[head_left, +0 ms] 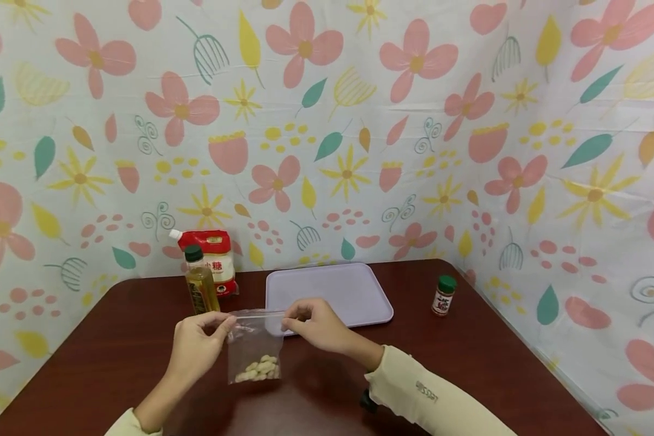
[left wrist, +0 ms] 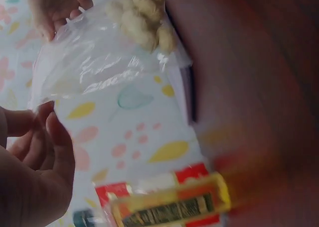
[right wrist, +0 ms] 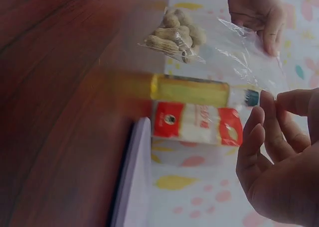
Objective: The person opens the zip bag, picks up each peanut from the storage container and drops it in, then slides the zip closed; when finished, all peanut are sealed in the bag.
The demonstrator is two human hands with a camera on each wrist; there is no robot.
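Note:
A clear zip bag (head_left: 255, 339) hangs above the table with several peanuts in their shells (head_left: 260, 368) at its bottom. My left hand (head_left: 198, 344) pinches the bag's top left corner between thumb and fingers. At the top right corner my right hand (head_left: 320, 327) pinches the zip edge. Both wrist views show the bag stretched between the hands, its peanuts (left wrist: 142, 20) bunched at the lower end. Whether the zip strip is sealed cannot be made out.
Behind my left hand stand an oil bottle (head_left: 201, 284) with a dark green cap and a red-and-white spouted pouch (head_left: 218, 260). A pale purple tray (head_left: 332, 287) lies behind the bag. A green-capped seasoning jar (head_left: 444, 297) is at the right of the dark wooden table (head_left: 414, 351).

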